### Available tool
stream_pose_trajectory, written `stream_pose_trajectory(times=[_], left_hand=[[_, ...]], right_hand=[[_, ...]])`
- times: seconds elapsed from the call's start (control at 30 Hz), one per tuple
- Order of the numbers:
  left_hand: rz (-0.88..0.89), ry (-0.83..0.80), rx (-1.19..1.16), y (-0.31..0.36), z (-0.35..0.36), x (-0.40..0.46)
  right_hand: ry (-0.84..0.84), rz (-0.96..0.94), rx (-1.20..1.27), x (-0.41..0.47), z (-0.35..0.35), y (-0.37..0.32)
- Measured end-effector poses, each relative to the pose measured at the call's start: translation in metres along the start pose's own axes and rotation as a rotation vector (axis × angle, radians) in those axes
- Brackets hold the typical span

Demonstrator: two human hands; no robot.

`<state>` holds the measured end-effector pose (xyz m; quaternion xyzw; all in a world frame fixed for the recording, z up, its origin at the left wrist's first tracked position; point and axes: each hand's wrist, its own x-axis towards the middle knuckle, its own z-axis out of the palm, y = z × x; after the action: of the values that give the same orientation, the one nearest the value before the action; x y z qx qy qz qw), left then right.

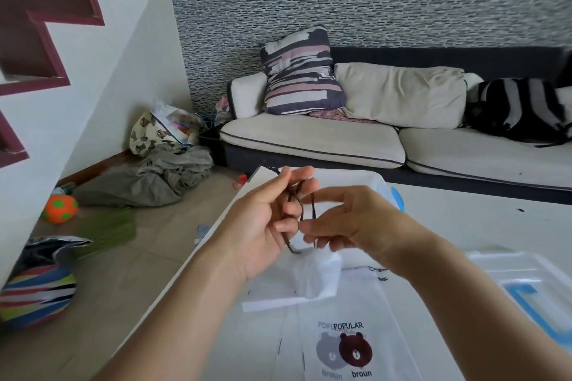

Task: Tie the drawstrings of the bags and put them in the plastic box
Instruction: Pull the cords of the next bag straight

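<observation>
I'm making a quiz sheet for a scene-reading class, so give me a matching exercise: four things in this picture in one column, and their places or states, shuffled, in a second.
Things:
1. dark drawstring
2. white bag
3. printed bear bag
4. orange ball

Places or states:
A. on the floor by the white wall
B. flat on the table, nearest the camera
C. looped around the fingers of the left hand and the right hand
D. bunched at its neck, hanging below the hands

Pairs: 1-C, 2-D, 3-B, 4-A
</observation>
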<state>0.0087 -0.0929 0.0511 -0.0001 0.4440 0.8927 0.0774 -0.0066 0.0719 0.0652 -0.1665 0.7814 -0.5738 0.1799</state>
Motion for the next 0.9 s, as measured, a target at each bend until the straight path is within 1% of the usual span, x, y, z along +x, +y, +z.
stream_pose_trajectory(times=[0.03, 0.07, 0.1, 0.13, 0.2, 0.23, 0.27, 0.3, 0.4, 0.47, 0.53, 0.63, 0.7, 0.77, 0.83, 0.9], left_hand=[[-0.020, -0.030, 0.019, 0.001, -0.001, -0.001], [-0.016, -0.030, 0.101, 0.002, -0.003, -0.001], [0.033, -0.007, 0.242, 0.002, -0.005, 0.000], [0.132, 0.035, 0.416, 0.000, -0.008, 0.001], [0.416, 0.150, 0.737, -0.004, -0.015, 0.006], [0.536, 0.180, 0.811, -0.006, -0.018, 0.008], [0.605, 0.185, 0.806, -0.008, -0.019, 0.009], [0.621, 0.180, 0.732, -0.010, -0.017, 0.008], [0.532, 0.108, 0.392, -0.012, -0.001, 0.003], [0.456, 0.031, 0.293, -0.013, 0.008, -0.002], [0.421, -0.031, 0.287, -0.015, 0.011, -0.003], [0.447, -0.038, 0.367, -0.015, 0.007, -0.002], [0.463, -0.034, 0.391, -0.014, 0.006, -0.002], [0.442, -0.034, 0.376, -0.013, 0.004, -0.002], [0.380, 0.004, 0.315, -0.009, 0.002, -0.001], [0.293, 0.110, 0.105, -0.003, -0.004, 0.003]], right_hand=[[-0.061, 0.010, 0.004, 0.001, 0.002, 0.004], [-0.085, 0.006, -0.001, 0.002, 0.004, 0.007], [-0.069, 0.001, -0.024, 0.003, 0.004, 0.009], [-0.024, -0.008, -0.068, 0.004, 0.003, 0.010], [0.060, -0.025, -0.164, 0.004, -0.002, 0.010], [0.069, -0.017, -0.174, 0.004, -0.003, 0.009], [0.058, 0.002, -0.142, 0.003, -0.004, 0.008], [0.042, 0.034, -0.077, 0.004, -0.003, 0.008], [0.027, 0.177, 0.186, 0.011, 0.001, 0.008], [0.034, 0.171, 0.288, 0.015, 0.008, 0.009], [0.072, 0.115, 0.414, 0.017, 0.014, 0.009], [0.108, 0.075, 0.593, 0.017, 0.016, 0.008], [0.102, 0.060, 0.642, 0.017, 0.017, 0.010], [0.111, 0.029, 0.671, 0.018, 0.017, 0.011], [0.146, 0.001, 0.783, 0.022, 0.015, 0.012], [0.193, -0.006, 1.010, 0.024, 0.006, 0.012]])
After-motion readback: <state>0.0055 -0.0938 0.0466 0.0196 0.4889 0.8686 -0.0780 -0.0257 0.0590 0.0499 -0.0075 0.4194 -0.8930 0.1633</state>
